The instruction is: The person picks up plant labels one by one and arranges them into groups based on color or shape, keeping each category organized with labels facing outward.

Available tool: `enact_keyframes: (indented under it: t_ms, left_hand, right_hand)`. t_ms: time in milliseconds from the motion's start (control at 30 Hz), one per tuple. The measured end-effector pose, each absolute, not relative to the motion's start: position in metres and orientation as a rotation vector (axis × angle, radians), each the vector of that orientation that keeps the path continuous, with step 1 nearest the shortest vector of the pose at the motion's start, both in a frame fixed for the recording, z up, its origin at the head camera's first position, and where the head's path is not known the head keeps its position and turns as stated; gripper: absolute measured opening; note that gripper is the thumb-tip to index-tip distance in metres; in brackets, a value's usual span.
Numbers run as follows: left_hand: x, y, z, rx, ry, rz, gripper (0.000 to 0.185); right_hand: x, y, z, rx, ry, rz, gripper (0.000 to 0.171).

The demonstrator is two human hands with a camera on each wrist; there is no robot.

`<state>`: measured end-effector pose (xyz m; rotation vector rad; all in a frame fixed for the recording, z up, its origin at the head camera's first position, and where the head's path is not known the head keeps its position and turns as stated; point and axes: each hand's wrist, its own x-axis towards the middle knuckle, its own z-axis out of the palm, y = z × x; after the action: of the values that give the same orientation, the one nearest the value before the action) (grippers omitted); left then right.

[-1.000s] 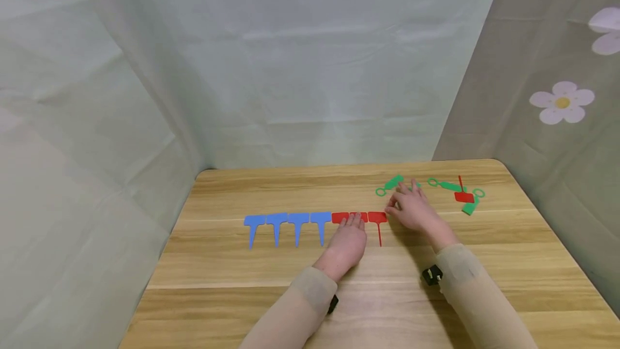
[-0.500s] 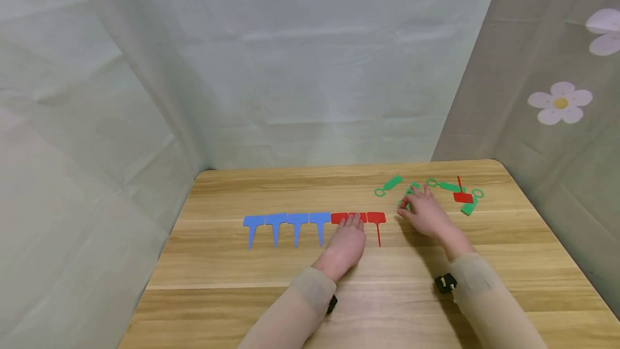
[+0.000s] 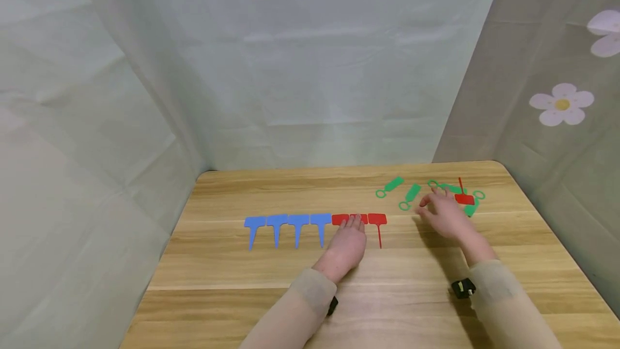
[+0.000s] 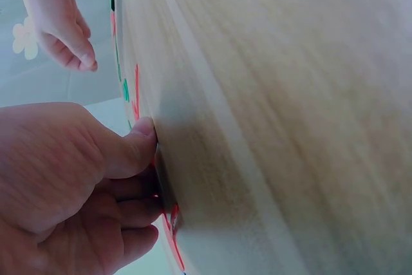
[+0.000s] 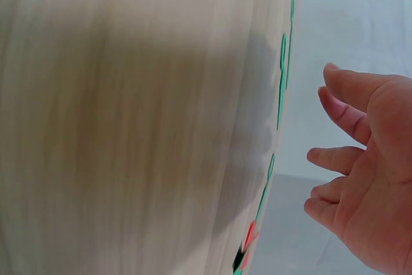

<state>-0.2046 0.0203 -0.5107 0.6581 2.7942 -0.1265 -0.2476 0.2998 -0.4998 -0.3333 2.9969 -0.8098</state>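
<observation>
1. A wooden table (image 3: pixel 242 295) fills the lower part of the head view, and two sleeved forearms reach onto it from 6 o'clock.
2. The left hand (image 3: pixel 347 242) lies flat at the centre of the table, palm down and fingers straight. It presses on two red plant labels (image 3: pixel 340 218) and grips nothing.
3. A third red label (image 3: pixel 377 220) lies just beside that hand at 3 o'clock, its thin stake pointing toward the person.
4. Four blue plant labels (image 3: pixel 288 222) continue the same row toward 9 o'clock, side by side, stakes toward the person.
5. The right hand (image 3: pixel 445 217) hovers at about 2 o'clock from the left hand. Its fingers are loose and spread, and it holds nothing.
6. Just past its fingertips lies a loose cluster of green ring-ended tags (image 3: pixel 451 187) with one red label (image 3: pixel 464 198) among them.
7. Two more green tags (image 3: pixel 411 194) lie apart at 11 o'clock from the right hand.
8. Pale fabric backdrops (image 3: pixel 310 69) rise behind the table; the right one carries printed flowers (image 3: pixel 562 103).
</observation>
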Motion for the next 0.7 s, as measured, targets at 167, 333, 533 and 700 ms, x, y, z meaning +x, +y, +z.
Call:
enact_keyframes:
  t_ms: [167, 333, 533, 700]
  left_hand:
    - [-0.205, 0.021, -0.511, 0.652, 2.797, -0.12, 0.058]
    - [-0.205, 0.022, -0.512, 0.659, 2.803, -0.129, 0.054]
    - [-0.205, 0.023, -0.512, 0.67, 2.814, -0.132, 0.054]
    - [-0.206, 0.024, -0.513, 0.673, 2.815, -0.125, 0.054]
  right_hand:
    - [-0.245, 0.317, -0.497, -0.247, 3.01, -0.86, 0.024]
    - [-0.241, 0.335, -0.495, -0.136, 3.031, -0.869, 0.032]
    - [-0.242, 0.356, -0.492, 0.041, 3.044, -0.858, 0.041]
    - [-0.242, 0.372, -0.491, 0.203, 3.046, -0.81, 0.047]
